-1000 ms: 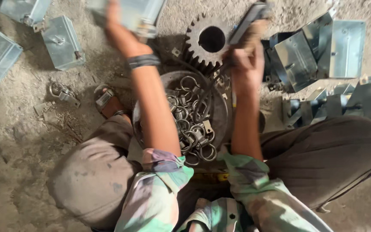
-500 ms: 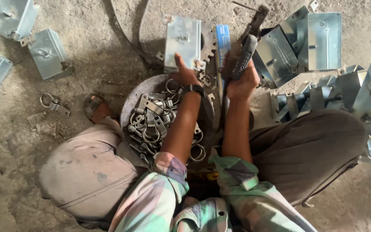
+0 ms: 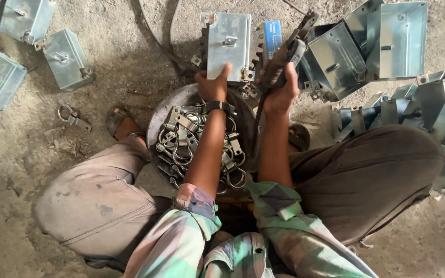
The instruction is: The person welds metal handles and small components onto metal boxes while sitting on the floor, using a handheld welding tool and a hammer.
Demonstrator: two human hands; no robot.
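At the bottom of the frame sit checked green sleeves (image 3: 191,242) and brown trousered knees (image 3: 99,201). Above them, centre, a round metal pan (image 3: 163,110) holds grey ring-and-clasp fittings (image 3: 181,144). Higher up, the left hand (image 3: 213,85) grips the lower edge of a flat galvanised steel box (image 3: 227,44) lying over a toothed gear, while the right hand (image 3: 280,90) is closed around a dark-handled tool (image 3: 284,56). More open steel boxes (image 3: 387,41) fill the upper right.
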